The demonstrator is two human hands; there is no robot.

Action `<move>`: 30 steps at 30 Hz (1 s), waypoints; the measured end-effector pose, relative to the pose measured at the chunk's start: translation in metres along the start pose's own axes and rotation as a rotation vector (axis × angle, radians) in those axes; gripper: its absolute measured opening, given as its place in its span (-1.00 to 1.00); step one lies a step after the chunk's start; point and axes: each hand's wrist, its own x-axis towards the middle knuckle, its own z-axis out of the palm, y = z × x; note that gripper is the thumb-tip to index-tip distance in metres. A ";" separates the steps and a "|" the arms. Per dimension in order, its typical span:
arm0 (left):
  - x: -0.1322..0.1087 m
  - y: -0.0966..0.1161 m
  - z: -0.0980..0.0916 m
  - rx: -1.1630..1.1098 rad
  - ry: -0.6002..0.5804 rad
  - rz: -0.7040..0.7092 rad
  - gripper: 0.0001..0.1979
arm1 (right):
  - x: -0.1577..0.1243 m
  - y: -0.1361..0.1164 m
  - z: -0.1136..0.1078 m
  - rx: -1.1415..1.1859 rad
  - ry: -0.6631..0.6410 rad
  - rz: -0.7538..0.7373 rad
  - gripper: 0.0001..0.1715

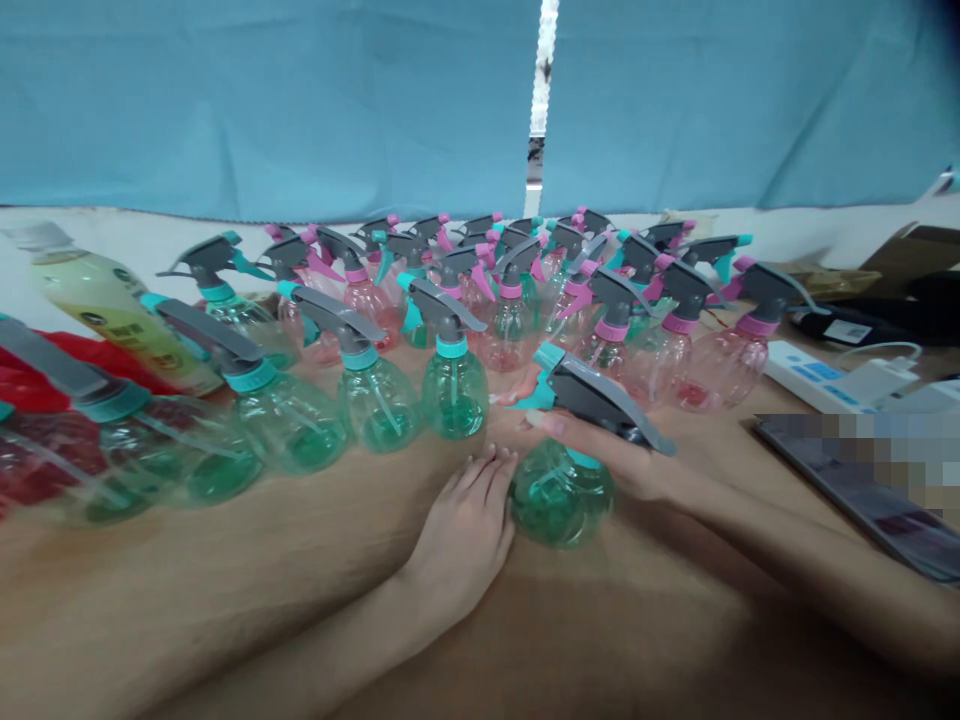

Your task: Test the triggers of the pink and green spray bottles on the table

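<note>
R hand [600, 468] narrow, pinching a grey-and-teal plastic spray trigger head [600, 400], thumb on near side, fingers behind. Head's right at top of a clear green-tinted plastic spray bottle [561, 500] on the tan table [300, 510]; can't tell if it's screwed on. L hand [463, 540] open, fingers loosely spread, palm down on table, edge just beside bottle. Ahead: crowd of clear green & pink plastic spray bottles w/ grey triggers [454, 395], nearest ones just past R hand. Far L: yellow-labelled plastic drink bottle [112, 310]. Far R: white power strip [821, 375]. Blue cloth curtain [262, 100] behind.
</note>
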 end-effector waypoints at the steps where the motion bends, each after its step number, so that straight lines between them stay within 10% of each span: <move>1: 0.000 0.000 0.000 -0.001 -0.006 -0.006 -0.58 | -0.001 0.000 0.001 -0.039 0.017 -0.004 -0.82; 30: -0.001 0.001 0.003 0.033 0.020 -0.045 -0.60 | -0.008 -0.001 0.000 -0.170 0.114 -0.014 -0.82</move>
